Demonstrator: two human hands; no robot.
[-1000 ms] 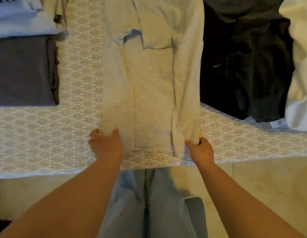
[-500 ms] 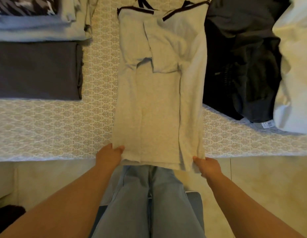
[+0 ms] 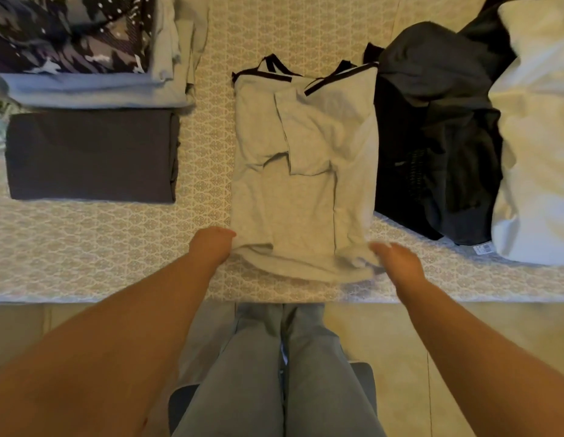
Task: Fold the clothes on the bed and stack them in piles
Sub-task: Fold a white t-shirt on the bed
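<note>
A light grey shirt (image 3: 302, 171) with black trim at its far end lies lengthwise on the patterned bed sheet (image 3: 101, 247), its sleeves folded in over the body. My left hand (image 3: 212, 244) grips the shirt's near left corner. My right hand (image 3: 397, 260), blurred by motion, holds the near right corner. The near hem is lifted and curls over toward the far end. A folded dark grey garment (image 3: 91, 156) lies at the left, with a folded pale blue piece (image 3: 94, 89) and a camouflage-patterned one (image 3: 69, 33) behind it.
A heap of unfolded black clothes (image 3: 438, 134) lies right of the shirt, with a white label at its near edge. White fabric (image 3: 536, 137) bulks at the far right. The bed's near edge (image 3: 85, 299) runs across, my jeans-clad legs and tiled floor below it.
Both hands first pulled the shirt's near end toward me past the bed edge, then lifted the hem and carried it forward over the bed. The black-trimmed far end came into view.
</note>
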